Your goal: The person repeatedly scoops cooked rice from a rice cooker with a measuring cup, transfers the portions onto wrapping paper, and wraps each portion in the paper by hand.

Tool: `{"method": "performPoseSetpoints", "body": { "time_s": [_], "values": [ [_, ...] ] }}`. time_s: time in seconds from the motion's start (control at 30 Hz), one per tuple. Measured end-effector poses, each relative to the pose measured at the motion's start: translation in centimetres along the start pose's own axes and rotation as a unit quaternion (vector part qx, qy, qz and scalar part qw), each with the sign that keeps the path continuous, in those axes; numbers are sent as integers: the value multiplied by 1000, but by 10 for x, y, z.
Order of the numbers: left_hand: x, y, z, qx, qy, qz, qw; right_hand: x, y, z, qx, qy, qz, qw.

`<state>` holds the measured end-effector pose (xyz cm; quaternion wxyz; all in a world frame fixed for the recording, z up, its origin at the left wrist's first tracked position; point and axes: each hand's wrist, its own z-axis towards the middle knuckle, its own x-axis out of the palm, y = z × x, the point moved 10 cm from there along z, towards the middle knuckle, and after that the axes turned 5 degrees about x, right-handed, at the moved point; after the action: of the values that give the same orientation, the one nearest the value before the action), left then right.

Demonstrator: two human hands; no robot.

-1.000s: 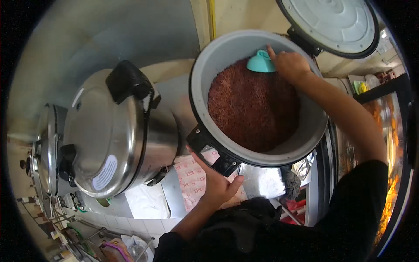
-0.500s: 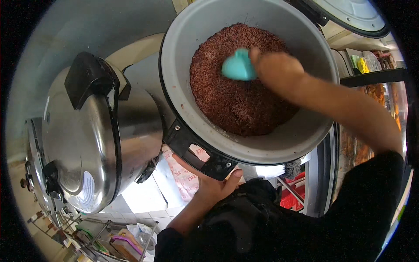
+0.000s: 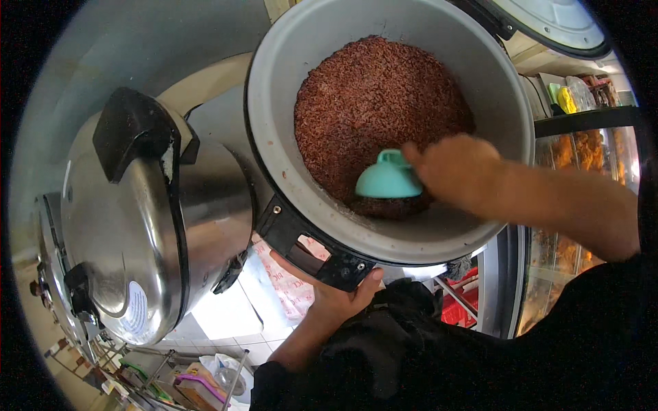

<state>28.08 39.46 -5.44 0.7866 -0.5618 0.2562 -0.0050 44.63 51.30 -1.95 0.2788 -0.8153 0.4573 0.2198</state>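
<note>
Reddish-brown cooked rice [image 3: 384, 92] fills the bottom of a large grey pot [image 3: 281, 147] in an uncovered rice cooker. Inside the pot, my right hand [image 3: 460, 170] is closed on the small handle of a turquoise cup-shaped scoop [image 3: 388, 181]. The scoop's bowl faces down and presses on the rice near the pot's near side. My fingers partly cover its handle. At the cooker's front, my left hand [image 3: 339, 301] is wrapped round the black latch handle [image 3: 319, 260], thumb at its near edge and fingers beneath.
A closed steel rice cooker [image 3: 137, 219] stands on the left, with another partly seen beyond it. The raised lid [image 3: 548, 17] is at the far right. A glass food case [image 3: 565, 226] is on the right. Printed paper [image 3: 286, 288] lies below the latch handle.
My right hand has moved the scoop from the middle of the rice toward the near side of the pot. My left hand keeps its hold on the latch handle.
</note>
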Motion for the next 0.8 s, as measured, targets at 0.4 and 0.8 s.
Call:
{"method": "performPoseSetpoints", "body": {
  "time_s": [0.4, 0.8],
  "values": [
    [11, 21, -12, -92, 18, -139, 986, 3, 2, -2, -4, -8, 98, 995],
    [-4, 1, -6, 11, -39, -18, 999, -5, 5, 16, -43, -54, 55, 996]
  ]
}}
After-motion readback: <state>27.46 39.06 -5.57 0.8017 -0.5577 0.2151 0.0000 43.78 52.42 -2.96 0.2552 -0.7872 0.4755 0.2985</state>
